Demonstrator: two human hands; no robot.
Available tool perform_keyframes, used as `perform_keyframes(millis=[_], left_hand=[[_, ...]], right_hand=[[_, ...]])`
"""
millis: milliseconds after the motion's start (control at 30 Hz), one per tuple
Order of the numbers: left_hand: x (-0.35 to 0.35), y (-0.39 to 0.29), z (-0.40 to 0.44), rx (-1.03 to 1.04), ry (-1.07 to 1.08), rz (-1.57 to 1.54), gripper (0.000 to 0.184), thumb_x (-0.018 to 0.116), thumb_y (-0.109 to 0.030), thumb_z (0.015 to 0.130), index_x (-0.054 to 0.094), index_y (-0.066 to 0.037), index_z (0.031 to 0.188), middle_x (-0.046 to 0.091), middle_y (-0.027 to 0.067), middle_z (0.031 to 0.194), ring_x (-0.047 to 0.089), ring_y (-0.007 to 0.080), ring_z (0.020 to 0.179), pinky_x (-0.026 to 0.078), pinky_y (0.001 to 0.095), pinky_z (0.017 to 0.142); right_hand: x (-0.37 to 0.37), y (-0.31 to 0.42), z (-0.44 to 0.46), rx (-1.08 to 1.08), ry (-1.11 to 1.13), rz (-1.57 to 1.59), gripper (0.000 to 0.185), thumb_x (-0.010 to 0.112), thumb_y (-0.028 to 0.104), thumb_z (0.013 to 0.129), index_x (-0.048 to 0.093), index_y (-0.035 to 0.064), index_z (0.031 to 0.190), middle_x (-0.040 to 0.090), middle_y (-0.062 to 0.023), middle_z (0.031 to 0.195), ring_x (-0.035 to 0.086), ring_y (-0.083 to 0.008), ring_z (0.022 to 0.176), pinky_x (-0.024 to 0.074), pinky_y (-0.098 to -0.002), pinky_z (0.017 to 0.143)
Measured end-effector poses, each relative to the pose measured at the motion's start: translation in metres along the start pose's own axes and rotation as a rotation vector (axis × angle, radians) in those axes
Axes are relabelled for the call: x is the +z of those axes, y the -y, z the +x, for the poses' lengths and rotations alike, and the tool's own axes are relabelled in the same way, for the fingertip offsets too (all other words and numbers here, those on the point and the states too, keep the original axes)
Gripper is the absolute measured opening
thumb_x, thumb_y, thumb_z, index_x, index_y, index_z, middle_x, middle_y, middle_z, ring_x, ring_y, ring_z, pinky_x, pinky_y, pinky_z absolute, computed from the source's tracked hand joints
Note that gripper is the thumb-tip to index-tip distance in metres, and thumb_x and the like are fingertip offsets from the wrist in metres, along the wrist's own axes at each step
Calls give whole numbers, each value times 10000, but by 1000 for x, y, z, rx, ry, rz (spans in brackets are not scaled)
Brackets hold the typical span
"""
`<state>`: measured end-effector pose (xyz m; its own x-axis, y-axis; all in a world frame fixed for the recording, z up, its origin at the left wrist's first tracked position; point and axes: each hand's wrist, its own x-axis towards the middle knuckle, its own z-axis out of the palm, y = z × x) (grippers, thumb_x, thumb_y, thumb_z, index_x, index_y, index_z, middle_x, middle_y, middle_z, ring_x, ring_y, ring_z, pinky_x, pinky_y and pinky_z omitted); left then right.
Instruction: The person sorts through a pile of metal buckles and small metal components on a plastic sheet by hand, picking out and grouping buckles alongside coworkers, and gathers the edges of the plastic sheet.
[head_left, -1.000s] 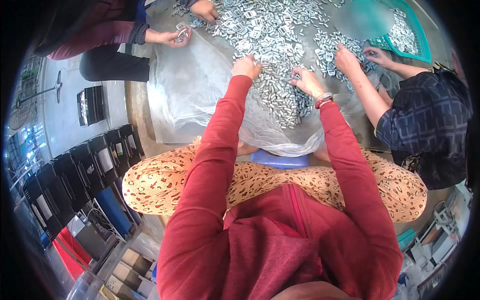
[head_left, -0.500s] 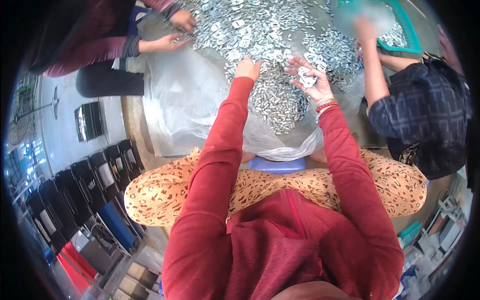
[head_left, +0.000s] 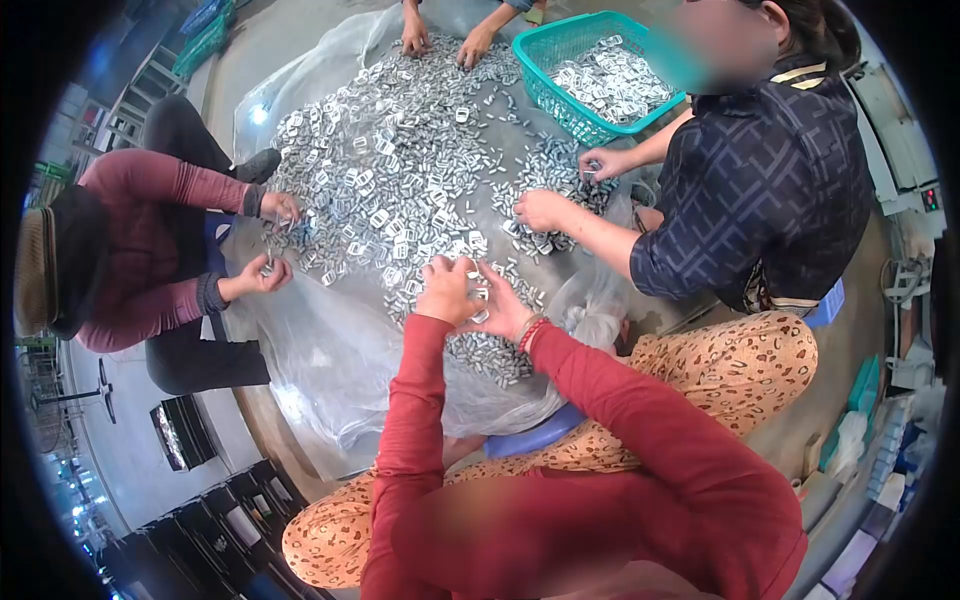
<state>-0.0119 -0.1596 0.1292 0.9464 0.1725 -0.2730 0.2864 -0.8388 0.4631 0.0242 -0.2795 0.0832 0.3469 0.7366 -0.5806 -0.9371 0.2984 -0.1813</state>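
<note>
My left hand [head_left: 447, 292] and my right hand [head_left: 503, 306] meet over the near part of a heap of small metal parts. Between them are flat, slotted metal buckles [head_left: 479, 300], with my right fingers closed around them. The curled fingers of my left hand touch the same buckles; how many there are is hidden. Just below my hands lies a patch of small grey metal cylinders [head_left: 493, 358]. Beyond them the heap mixes such cylinders with many loose slotted buckles [head_left: 365, 183].
The heap lies on a clear plastic sheet [head_left: 300, 345]. A teal basket [head_left: 578, 122] of buckles stands at the back right. Co-workers' hands work at the left [head_left: 265, 272], right [head_left: 543, 210] and far side [head_left: 477, 47]. A blue seat [head_left: 537, 436] is below me.
My view has tilted up and turned, showing more of the heap and the far person's hands. My hands, apart before with buckles in my opened right palm, have come together around the buckles.
</note>
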Motion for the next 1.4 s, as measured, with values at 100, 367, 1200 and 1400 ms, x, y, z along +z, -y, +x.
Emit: perform_keyframes(millis=[100,367,1200,1400], left_hand=[[-3,-12,2,94,-269,17,471,711,-200,644,519,-95,1061,407,200,1162,396,385,1070,402,460,851],[-39,95,0,94,-597,-162,422,671,-188,728,526,-88,1111,513,196,1047,430,341,1051,340,429,903],[88,144,63,-38,93,-75,399,645,-84,634,633,-200,1015,572,88,1092,545,275,1014,431,351,885],[72,152,15,-35,353,-779,298,630,-143,752,622,-127,1050,585,96,1049,608,241,870,511,320,723]], right_hand=[[-33,-11,58,-65,4,220,342,519,390,838,555,123,1048,582,-46,905,563,-288,898,493,-418,700],[24,232,16,-602,221,-291,586,425,418,878,350,-24,1256,403,-191,1284,441,-370,1119,369,-500,941],[-58,9,96,-383,221,-1896,609,611,58,604,440,105,1186,494,-181,1109,497,-334,996,411,-392,850],[-47,28,53,159,221,-1178,447,491,-53,705,510,86,1130,499,-9,861,485,-64,675,526,-305,671]])
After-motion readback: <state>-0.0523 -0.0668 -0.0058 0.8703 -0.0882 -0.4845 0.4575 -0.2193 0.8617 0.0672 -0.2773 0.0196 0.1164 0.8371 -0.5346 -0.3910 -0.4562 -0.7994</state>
